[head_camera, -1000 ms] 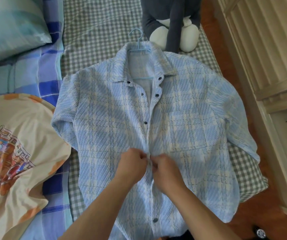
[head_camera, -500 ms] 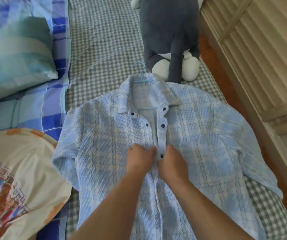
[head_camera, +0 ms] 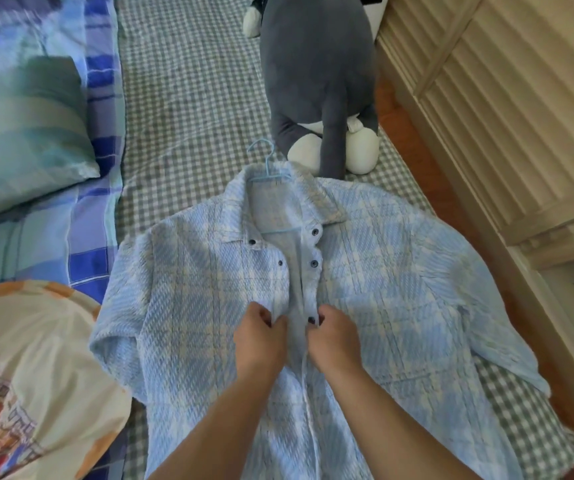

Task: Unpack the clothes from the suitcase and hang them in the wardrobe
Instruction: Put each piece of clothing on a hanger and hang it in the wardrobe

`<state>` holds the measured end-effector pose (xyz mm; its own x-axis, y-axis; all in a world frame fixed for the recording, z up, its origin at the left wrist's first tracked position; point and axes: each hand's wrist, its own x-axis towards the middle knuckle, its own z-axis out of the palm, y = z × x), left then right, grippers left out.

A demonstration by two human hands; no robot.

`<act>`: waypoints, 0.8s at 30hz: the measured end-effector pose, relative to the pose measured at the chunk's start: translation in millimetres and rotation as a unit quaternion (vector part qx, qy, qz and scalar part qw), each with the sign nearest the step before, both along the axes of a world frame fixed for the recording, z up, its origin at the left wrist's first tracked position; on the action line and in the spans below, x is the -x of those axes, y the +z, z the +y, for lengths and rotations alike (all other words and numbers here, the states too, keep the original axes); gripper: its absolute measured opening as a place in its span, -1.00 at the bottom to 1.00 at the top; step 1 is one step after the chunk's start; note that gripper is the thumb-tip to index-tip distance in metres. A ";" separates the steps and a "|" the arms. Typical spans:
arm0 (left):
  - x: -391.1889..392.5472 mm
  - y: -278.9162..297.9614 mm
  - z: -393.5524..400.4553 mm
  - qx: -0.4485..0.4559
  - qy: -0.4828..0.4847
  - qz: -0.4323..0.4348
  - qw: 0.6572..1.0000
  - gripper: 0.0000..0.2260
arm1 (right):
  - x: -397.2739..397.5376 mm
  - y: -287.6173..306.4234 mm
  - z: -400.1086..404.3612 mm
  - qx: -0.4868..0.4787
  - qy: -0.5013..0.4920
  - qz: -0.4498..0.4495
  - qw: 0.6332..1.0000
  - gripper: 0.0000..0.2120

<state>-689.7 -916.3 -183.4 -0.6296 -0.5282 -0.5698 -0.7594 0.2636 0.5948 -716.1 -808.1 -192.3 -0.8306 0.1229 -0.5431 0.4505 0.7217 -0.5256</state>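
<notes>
A light blue plaid shirt point(head_camera: 399, 289) lies flat on the bed with a pale blue hanger point(head_camera: 267, 168) inside its collar, the hook sticking out at the top. My left hand point(head_camera: 261, 337) pinches the left front edge of the shirt at mid-chest. My right hand point(head_camera: 334, 337) pinches the right button strip beside a dark button. The two edges are a little apart between my hands, and the upper buttons are undone. No suitcase is in view.
A grey and white plush toy point(head_camera: 316, 81) sits just beyond the collar. A cream printed T-shirt point(head_camera: 29, 375) lies at the left, pillows point(head_camera: 26, 133) at far left. The slatted cream wardrobe door point(head_camera: 507, 109) stands along the right, past the checked bedsheet point(head_camera: 188, 98).
Both hands have moved up the shirt front from a lower button to a higher one. The view has tilted up, showing more of the plush toy.
</notes>
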 end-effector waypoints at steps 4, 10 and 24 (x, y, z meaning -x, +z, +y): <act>-15.1 12.4 -3.2 -0.105 0.109 0.043 0.988 -0.80 | -22.5 21.0 -3.5 0.064 -0.063 0.125 0.988 -0.74; -22.9 25.0 8.5 -0.200 0.157 0.074 0.964 -0.84 | -39.6 24.8 -15.7 0.113 -0.101 0.133 0.979 -0.91; -24.4 19.6 4.1 -0.298 0.238 0.067 0.922 -0.85 | -37.6 18.5 -15.4 0.091 -0.041 0.134 0.986 -0.86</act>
